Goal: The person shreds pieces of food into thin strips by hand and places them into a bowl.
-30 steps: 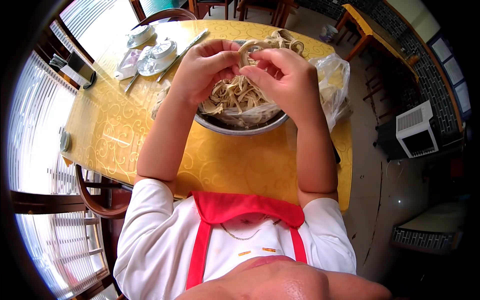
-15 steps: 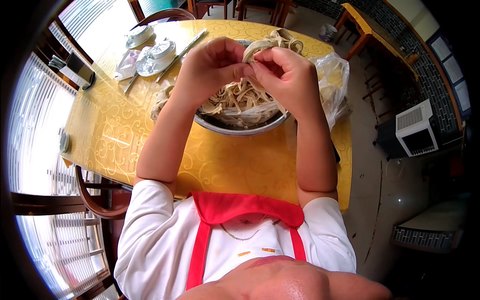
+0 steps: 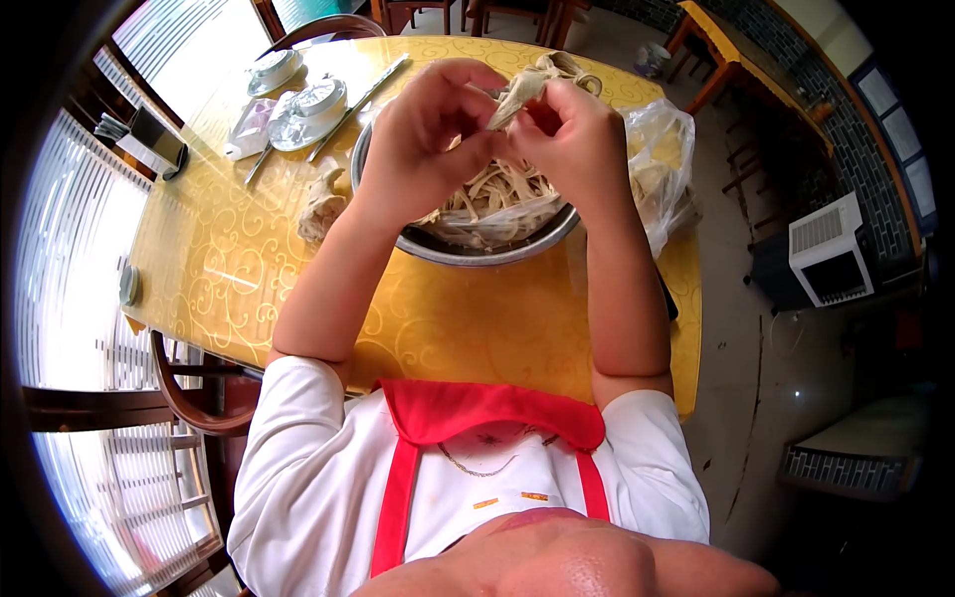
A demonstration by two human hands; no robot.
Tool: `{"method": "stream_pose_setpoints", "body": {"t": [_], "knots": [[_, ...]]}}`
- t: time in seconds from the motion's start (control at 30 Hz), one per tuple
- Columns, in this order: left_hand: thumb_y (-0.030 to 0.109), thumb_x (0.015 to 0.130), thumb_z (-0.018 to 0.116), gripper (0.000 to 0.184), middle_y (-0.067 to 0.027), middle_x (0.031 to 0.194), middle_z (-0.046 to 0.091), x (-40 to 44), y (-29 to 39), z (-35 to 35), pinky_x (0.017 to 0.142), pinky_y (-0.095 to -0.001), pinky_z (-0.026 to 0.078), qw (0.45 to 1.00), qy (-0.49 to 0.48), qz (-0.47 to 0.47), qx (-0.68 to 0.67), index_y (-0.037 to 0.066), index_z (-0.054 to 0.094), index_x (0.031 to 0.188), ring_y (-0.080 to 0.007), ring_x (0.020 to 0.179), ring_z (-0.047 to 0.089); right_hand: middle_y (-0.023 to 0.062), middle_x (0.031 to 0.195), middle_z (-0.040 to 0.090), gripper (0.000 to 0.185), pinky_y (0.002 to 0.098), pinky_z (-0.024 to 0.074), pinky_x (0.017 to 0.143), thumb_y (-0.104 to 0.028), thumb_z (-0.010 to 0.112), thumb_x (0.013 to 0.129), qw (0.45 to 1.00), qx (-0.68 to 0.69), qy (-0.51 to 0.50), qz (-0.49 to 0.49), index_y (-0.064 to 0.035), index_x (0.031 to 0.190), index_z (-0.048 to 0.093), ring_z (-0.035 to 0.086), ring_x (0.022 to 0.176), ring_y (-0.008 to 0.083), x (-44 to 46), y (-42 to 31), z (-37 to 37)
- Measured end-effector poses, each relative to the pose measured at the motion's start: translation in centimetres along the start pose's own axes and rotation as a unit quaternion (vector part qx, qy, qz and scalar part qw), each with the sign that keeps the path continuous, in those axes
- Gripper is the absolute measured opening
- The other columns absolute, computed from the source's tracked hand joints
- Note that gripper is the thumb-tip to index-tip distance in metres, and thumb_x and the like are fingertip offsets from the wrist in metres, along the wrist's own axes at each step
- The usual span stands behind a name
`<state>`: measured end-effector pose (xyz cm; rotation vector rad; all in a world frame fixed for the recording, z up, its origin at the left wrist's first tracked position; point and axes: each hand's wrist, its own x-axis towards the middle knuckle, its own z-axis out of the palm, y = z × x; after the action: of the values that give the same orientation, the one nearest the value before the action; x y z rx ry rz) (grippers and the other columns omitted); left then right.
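Pinched in my right hand is a soft, pale beige strip of food, its kind not certain. Its folded end rises above my fingers and another end points toward my left hand. That hand is curved, with thumb and forefinger apart; its thumb tip comes close to my right thumb, and I cannot tell whether they touch. Under both hands stands a metal basin containing a heap of similar strips and clear plastic film. My hands hide part of the heap.
Beside the basin are a clear plastic bag on the right and a bagged beige bundle on the left. Wrapped dishes and chopsticks lie at the back left of the yellow table. An air cooler stands right.
My left fingers have come away from the strip and spread apart. The strip has turned in my right hand, its end now pointing down and left.
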<state>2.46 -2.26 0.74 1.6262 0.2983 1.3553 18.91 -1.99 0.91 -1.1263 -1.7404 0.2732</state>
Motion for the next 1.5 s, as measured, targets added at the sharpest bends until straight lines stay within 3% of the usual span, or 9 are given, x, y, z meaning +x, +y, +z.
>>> {"method": "stream_pose_setpoints", "body": {"t": [0.13, 0.5, 0.57, 0.77, 0.93, 1.1, 1.23, 1.33, 1.5], "knots": [[-0.012, 0.076, 0.057, 0.043, -0.0057, 0.085, 0.059, 0.1, 0.1, -0.2, 0.071, -0.0219, 0.048, 0.999, 0.044, 0.003, 0.019, -0.002, 0.044, 0.116, -0.0115, 0.08, 0.059, 0.0099, 0.069, 0.064, 0.015, 0.0282, 0.0509, 0.06, -0.015, 0.065, 0.071, 0.998, 0.019, 0.052, 0.009, -0.0007, 0.076, 0.063, 0.063, 0.063, 0.0181, 0.7, 1.5, -0.3], [-0.006, 0.082, 0.047, 0.027, -0.0095, 0.092, 0.059, 0.9, 2.4, -4.9, 0.074, -0.0285, 0.047, 0.955, 0.251, 0.1, -0.12, -0.002, 0.051, 0.109, -0.0158, 0.081, 0.057, 0.0072, 0.068, 0.065, 0.016, 0.0287, 0.0495, 0.061, -0.018, 0.064, 0.071, 0.981, -0.092, 0.15, 0.08, -0.0033, 0.078, 0.065, 0.062, 0.061, 0.0181, 2.0, 5.3, -3.0], [-0.003, 0.083, 0.045, 0.025, -0.0111, 0.094, 0.058, 0.7, 2.8, -7.3, 0.076, -0.0305, 0.047, 0.96, 0.228, 0.111, -0.117, -0.002, 0.051, 0.108, -0.0184, 0.084, 0.057, 0.0071, 0.068, 0.065, 0.016, 0.0274, 0.0493, 0.062, -0.017, 0.065, 0.071, 0.98, -0.088, 0.162, 0.077, -0.002, 0.078, 0.064, 0.062, 0.062, 0.0168, 2.0, 5.7, -3.5], [-0.007, 0.081, 0.047, 0.015, -0.0116, 0.085, 0.056, 0.6, 3.0, -9.1, 0.07, -0.036, 0.047, 0.945, 0.21, 0.024, -0.251, 0.0, 0.053, 0.092, -0.0233, 0.084, 0.056, 0.0056, 0.073, 0.065, 0.017, 0.0217, 0.0458, 0.055, -0.014, 0.062, 0.08, 0.961, 0.227, 0.047, 0.149, 0.0023, 0.086, 0.062, 0.06, 0.063, 0.0095, 1.8, 4.5, -3.8], [0.008, 0.083, 0.06, 0.011, 0.0006, 0.064, 0.049, 1.0, 1.4, -5.1, 0.038, -0.0169, 0.026, 0.978, 0.091, -0.128, -0.139, 0.007, 0.053, 0.074, -0.0031, 0.047, 0.038, 0.0053, 0.075, 0.064, 0.018, 0.0202, 0.0442, 0.054, -0.012, 0.06, 0.083, 0.942, 0.302, -0.012, 0.147, 0.0024, 0.094, 0.061, 0.059, 0.063, 0.0084, 1.3, 2.1, -3.4], [0.017, 0.083, 0.064, 0.027, -0.0039, 0.077, 0.061, 0.5, -0.2, -0.7, 0.042, -0.0166, 0.031, 0.977, 0.039, -0.205, -0.033, -0.002, 0.06, 0.101, -0.0042, 0.049, 0.041, 0.0037, 0.075, 0.063, 0.016, 0.0189, 0.0417, 0.052, -0.01, 0.06, 0.083, 0.943, 0.309, -0.058, 0.113, 0.0016, 0.094, 0.06, 0.058, 0.064, 0.0078, 0.5, 0.4, -2.0], [0.021, 0.083, 0.065, 0.028, -0.0056, 0.079, 0.063, 0.2, -1.0, -0.3, 0.043, -0.0177, 0.031, 0.972, 0.032, -0.228, -0.049, -0.003, 0.061, 0.098, -0.0049, 0.05, 0.041, 0.0029, 0.077, 0.063, 0.014, 0.0158, 0.0355, 0.048, -0.012, 0.06, 0.084, 0.949, 0.298, -0.052, 0.091, -0.0001, 0.091, 0.06, 0.053, 0.059, 0.0043, 0.1, -0.8, -0.9], [0.018, 0.083, 0.064, 0.025, -0.0041, 0.075, 0.061, 0.3, -0.8, -0.3, 0.044, -0.0185, 0.032, 0.972, 0.037, -0.229, -0.045, -0.003, 0.061, 0.097, -0.005, 0.051, 0.042, 0.0074, 0.08, 0.064, 0.017, 0.0196, 0.0467, 0.055, -0.011, 0.06, 0.085, 0.934, 0.342, -0.058, 0.085, 0.0044, 0.093, 0.058, 0.059, 0.063, 0.0082, 0.2, -0.5, -0.7], [0.012, 0.082, 0.06, 0.016, -0.0016, 0.068, 0.056, 0.0, -1.0, -0.6, 0.047, -0.0195, 0.033, 0.981, 0.064, -0.179, 0.043, -0.002, 0.063, 0.091, -0.0054, 0.053, 0.042, 0.0085, 0.081, 0.064, 0.02, 0.0199, 0.0455, 0.053, -0.015, 0.057, 0.088, 0.872, 0.469, -0.106, 0.094, 0.0029, 0.096, 0.055, 0.057, 0.06, 0.0097, 0.1, -0.7, -0.3]]}}
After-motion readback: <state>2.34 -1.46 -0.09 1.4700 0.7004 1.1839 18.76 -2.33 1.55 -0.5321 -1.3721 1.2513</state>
